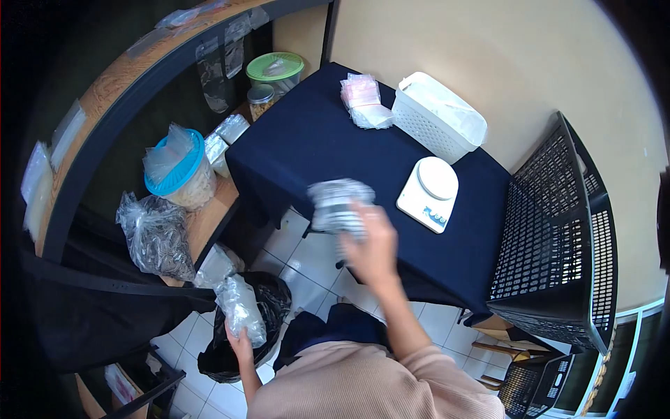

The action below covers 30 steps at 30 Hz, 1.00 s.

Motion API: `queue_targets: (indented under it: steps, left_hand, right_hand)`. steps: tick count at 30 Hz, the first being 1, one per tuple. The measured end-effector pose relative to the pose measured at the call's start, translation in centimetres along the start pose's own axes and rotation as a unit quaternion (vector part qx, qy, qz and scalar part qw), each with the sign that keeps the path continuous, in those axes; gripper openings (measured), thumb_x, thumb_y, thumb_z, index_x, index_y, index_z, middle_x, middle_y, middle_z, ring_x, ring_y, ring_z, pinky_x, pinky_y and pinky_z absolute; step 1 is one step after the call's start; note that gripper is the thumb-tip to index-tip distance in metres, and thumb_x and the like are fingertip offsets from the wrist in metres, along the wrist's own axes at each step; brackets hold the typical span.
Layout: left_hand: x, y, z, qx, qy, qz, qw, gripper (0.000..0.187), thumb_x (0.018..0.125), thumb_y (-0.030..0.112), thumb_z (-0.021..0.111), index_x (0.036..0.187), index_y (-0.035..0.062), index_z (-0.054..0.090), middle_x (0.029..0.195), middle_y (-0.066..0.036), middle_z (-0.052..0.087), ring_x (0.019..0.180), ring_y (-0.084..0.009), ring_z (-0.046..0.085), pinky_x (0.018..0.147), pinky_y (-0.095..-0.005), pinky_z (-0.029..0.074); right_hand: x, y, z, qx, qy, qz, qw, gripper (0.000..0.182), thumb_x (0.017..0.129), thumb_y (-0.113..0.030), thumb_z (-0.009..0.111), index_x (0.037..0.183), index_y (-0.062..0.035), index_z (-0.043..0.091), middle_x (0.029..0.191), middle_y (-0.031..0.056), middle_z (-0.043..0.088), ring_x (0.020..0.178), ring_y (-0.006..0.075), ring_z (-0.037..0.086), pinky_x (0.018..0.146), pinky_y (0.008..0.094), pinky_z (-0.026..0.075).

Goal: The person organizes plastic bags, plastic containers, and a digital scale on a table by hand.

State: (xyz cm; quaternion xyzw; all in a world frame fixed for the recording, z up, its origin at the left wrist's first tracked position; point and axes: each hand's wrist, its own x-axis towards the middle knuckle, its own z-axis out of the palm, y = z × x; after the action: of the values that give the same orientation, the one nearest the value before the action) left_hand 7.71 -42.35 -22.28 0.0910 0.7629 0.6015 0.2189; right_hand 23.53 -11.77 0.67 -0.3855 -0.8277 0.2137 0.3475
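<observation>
My right hand grips a striped grey-and-white cloth over the near edge of the dark blue table; both are blurred by motion. Low at the left, my left hand is closed on a clear plastic bag, beside a bin lined with a black bag. A white kitchen scale lies on the table, to the right of the cloth. Behind it are a white perforated basket and a stack of small plastic bags.
On the left shelf are a blue-lidded tub, a bag of dark contents, a green-lidded tub and a small jar. Black crates stand at the table's right. A wooden stool is below them.
</observation>
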Motion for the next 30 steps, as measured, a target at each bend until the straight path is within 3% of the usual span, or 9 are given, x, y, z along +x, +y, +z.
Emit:
queue_targets:
  steps: [4, 6, 11, 14, 18, 20, 24, 26, 30]
  left_hand:
    - [-0.8, -0.5, -0.9, 0.004, -0.011, 0.010, 1.000, 0.055, 0.069, -0.002, 0.049, 0.121, -0.0026, 0.032, 0.118, -0.017, 0.040, 0.109, -0.0258, 0.039, 0.094, -0.0335, 0.026]
    - [-1.1, -0.7, -1.3, 0.004, 0.009, 0.002, 1.000, 0.055, 0.069, -0.001, 0.048, 0.121, -0.0029, 0.032, 0.118, -0.017, 0.040, 0.109, -0.0257, 0.039, 0.095, -0.0336, 0.026]
    - [-0.7, -0.2, -0.9, 0.042, 0.036, 0.007, 0.998, 0.054, 0.070, 0.001, 0.048, 0.121, -0.0033, 0.032, 0.117, -0.016, 0.040, 0.109, -0.0251, 0.038, 0.095, -0.0332, 0.026]
    - [-0.6, 0.6, -0.5, 0.019, 0.037, 0.005, 0.999, 0.054, 0.070, 0.000, 0.048, 0.121, -0.0031, 0.032, 0.117, -0.016, 0.040, 0.109, -0.0248, 0.039, 0.095, -0.0327, 0.026]
    - [-1.3, 0.6, -0.8, -0.008, 0.033, 0.007, 0.999, 0.055, 0.069, -0.001, 0.049, 0.121, -0.0028, 0.032, 0.117, -0.017, 0.040, 0.109, -0.0247, 0.039, 0.094, -0.0323, 0.026]
    - [-1.9, -0.4, -1.4, 0.002, 0.033, 0.003, 0.999, 0.056, 0.069, -0.001, 0.049, 0.121, -0.0027, 0.032, 0.117, -0.017, 0.040, 0.109, -0.0248, 0.039, 0.094, -0.0322, 0.026]
    - [-2.5, -1.9, -2.0, 0.009, 0.063, -0.006, 0.998, 0.056, 0.068, -0.001, 0.049, 0.121, -0.0027, 0.032, 0.117, -0.017, 0.040, 0.109, -0.0249, 0.039, 0.094, -0.0319, 0.026]
    - [-2.2, -1.6, -1.2, -0.003, 0.079, 0.005, 0.997, 0.056, 0.068, -0.001, 0.049, 0.121, -0.0027, 0.032, 0.117, -0.017, 0.041, 0.108, -0.0248, 0.040, 0.094, -0.0318, 0.027]
    - [-1.4, 0.0, 0.6, -0.020, 0.111, -0.007, 0.994, 0.055, 0.068, -0.001, 0.049, 0.121, -0.0019, 0.032, 0.115, -0.016, 0.042, 0.106, -0.0241, 0.042, 0.092, -0.0320, 0.029]
  right_hand:
    - [-3.3, 8.6, -7.1, -0.236, 0.209, 0.171, 0.933, 0.043, 0.065, -0.006, 0.059, 0.107, -0.0033, 0.051, 0.091, 0.0172, 0.054, 0.081, 0.0294, 0.056, 0.070, 0.0366, 0.045]
    - [-4.7, 10.5, -5.6, -0.296, 0.144, 0.305, 0.894, 0.043, 0.067, -0.008, 0.057, 0.109, -0.0021, 0.049, 0.093, 0.0193, 0.054, 0.084, 0.0318, 0.055, 0.074, 0.0378, 0.043]
    - [-1.3, 4.3, 5.5, -0.033, -0.009, 0.054, 0.998, 0.047, 0.068, -0.009, 0.058, 0.111, 0.0026, 0.044, 0.103, 0.0241, 0.051, 0.096, 0.0369, 0.049, 0.084, 0.0403, 0.038]
    - [1.7, -0.2, 10.0, 0.031, -0.207, 0.029, 0.977, 0.050, 0.065, -0.009, 0.060, 0.113, -0.0036, 0.045, 0.099, 0.0237, 0.052, 0.094, 0.0350, 0.051, 0.079, 0.0405, 0.042]
    - [8.9, 1.3, 4.4, -0.052, 0.104, -0.131, 0.985, 0.048, 0.065, -0.012, 0.061, 0.111, -0.0067, 0.048, 0.091, 0.0200, 0.053, 0.082, 0.0345, 0.054, 0.071, 0.0413, 0.044]
    - [12.5, 4.9, 1.3, -0.155, 0.118, -0.075, 0.978, 0.049, 0.065, -0.014, 0.062, 0.111, -0.0068, 0.047, 0.090, 0.0188, 0.053, 0.080, 0.0342, 0.055, 0.070, 0.0410, 0.045]
    - [12.6, 13.9, 5.6, -0.265, 0.015, 0.143, 0.953, 0.049, 0.066, -0.016, 0.060, 0.112, -0.0033, 0.046, 0.092, 0.0205, 0.053, 0.082, 0.0341, 0.054, 0.072, 0.0415, 0.044]
    - [11.2, 11.8, 8.8, -0.183, 0.035, 0.117, 0.975, 0.048, 0.067, -0.013, 0.058, 0.110, 0.0008, 0.045, 0.094, 0.0221, 0.054, 0.083, 0.0348, 0.054, 0.073, 0.0417, 0.043]
    - [6.3, 0.8, 14.6, -0.006, -0.141, -0.136, 0.981, 0.047, 0.063, -0.009, 0.061, 0.107, -0.0005, 0.048, 0.091, 0.0213, 0.055, 0.086, 0.0346, 0.053, 0.075, 0.0413, 0.044]
